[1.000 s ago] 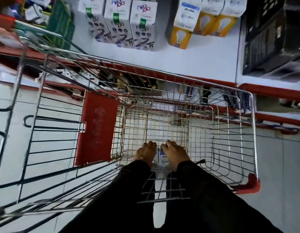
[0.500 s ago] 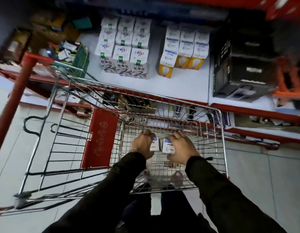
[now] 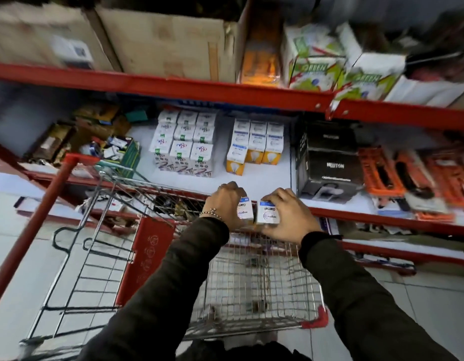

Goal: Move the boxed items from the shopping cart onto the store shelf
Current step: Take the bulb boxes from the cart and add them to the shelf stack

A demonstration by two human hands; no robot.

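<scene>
My left hand grips a small white bulb box, and my right hand grips a second white bulb box beside it. Both boxes are held side by side above the far rim of the wire shopping cart, just in front of the red edge of the white store shelf. On that shelf stand a stack of white and yellow bulb boxes and a block of white patterned boxes. The cart's basket looks bare of boxes below my arms.
A black carton stands on the shelf to the right, with orange packs beyond it. Mixed small goods lie at the left. An upper red shelf carries cardboard cartons. The cart's red handle slants at left.
Both hands rose out of the cart's bottom with a box each and moved forward toward the shelf edge. The view tilted up, showing the upper shelf.
</scene>
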